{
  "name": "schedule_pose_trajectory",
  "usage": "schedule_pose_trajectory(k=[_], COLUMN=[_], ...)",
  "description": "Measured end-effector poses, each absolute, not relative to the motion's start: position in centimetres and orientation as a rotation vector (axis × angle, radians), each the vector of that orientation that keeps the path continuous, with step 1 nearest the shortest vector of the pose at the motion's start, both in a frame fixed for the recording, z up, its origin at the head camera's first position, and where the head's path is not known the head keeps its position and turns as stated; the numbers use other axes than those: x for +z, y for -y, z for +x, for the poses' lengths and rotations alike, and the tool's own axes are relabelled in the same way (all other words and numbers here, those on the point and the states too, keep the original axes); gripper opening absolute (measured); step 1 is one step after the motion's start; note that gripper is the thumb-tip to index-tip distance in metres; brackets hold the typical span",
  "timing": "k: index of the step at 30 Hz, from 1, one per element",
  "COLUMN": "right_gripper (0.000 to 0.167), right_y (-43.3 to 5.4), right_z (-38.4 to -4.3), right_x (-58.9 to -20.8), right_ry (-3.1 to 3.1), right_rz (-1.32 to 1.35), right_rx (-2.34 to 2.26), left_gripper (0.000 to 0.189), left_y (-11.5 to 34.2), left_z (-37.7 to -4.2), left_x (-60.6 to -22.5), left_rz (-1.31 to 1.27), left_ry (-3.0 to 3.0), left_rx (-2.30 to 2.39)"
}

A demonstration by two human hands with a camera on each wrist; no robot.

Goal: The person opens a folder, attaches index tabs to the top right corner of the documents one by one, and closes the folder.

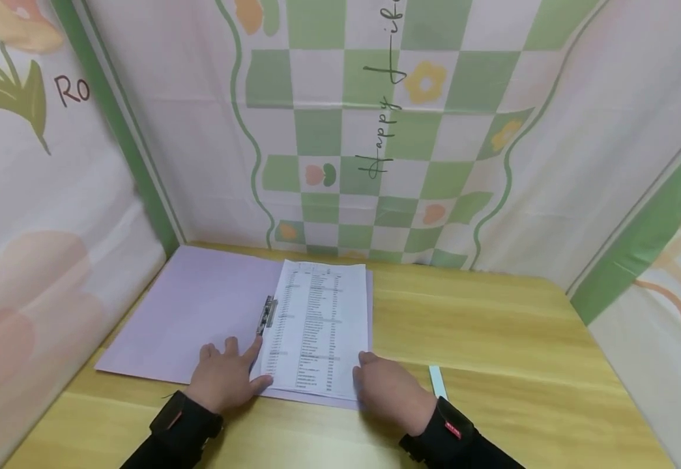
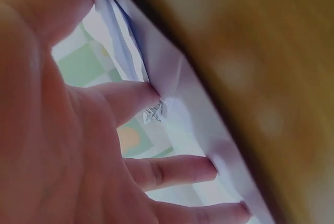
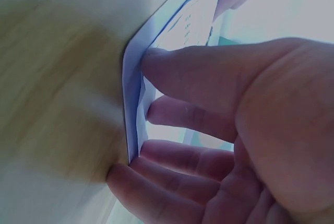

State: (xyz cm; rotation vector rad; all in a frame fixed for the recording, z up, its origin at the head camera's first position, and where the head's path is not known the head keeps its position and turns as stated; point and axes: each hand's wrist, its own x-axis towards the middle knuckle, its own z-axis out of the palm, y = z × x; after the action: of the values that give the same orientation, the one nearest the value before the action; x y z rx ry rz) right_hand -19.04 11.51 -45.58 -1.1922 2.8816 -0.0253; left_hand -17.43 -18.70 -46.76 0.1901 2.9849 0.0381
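A lilac folder (image 1: 211, 299) lies spread flat on the table, with a stack of printed sheets (image 1: 322, 326) over its right half. Along the fold sits a metal clip (image 1: 266, 315), at the left edge of the sheets. My left hand (image 1: 225, 378) rests with spread fingers at the folder's near edge, index fingertip beside the clip and thumb on the sheets' lower left corner. At the lower right corner, my right hand (image 1: 393, 392) touches the sheets. In the right wrist view its thumb (image 3: 172, 67) lies at the corner and its fingers (image 3: 182, 156) reach along the side edge.
A pale blue strip (image 1: 437, 381) lies on the wooden table (image 1: 492, 326), just right of the right hand and partly hidden by the wrist. Patterned cloth (image 1: 375, 130) hangs behind the table and along both sides.
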Motion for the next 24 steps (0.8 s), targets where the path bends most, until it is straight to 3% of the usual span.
schedule_pose_trajectory(k=[6,14,24], right_gripper=[0.012,0.032,0.008], right_y=[-11.6,-11.4,-11.2], right_z=[-18.9,-18.9,-18.4], right_x=[-45.5,-44.9,-45.0], right_ry=[-2.837,-2.81,-2.857], right_rz=[-1.187,-1.137,-1.256], right_rx=[-0.088,-0.077,0.012], left_gripper=[0.085,0.084,0.082], left_y=[18.9,19.2,19.1], left_z=[-17.4,-17.5,-17.7], left_x=[-46.3,-45.5,-45.7], left_rz=[0.232,0.256,0.336], left_ry=[-2.952,-2.951,-2.976], left_rx=[-0.021,-0.051,-0.18])
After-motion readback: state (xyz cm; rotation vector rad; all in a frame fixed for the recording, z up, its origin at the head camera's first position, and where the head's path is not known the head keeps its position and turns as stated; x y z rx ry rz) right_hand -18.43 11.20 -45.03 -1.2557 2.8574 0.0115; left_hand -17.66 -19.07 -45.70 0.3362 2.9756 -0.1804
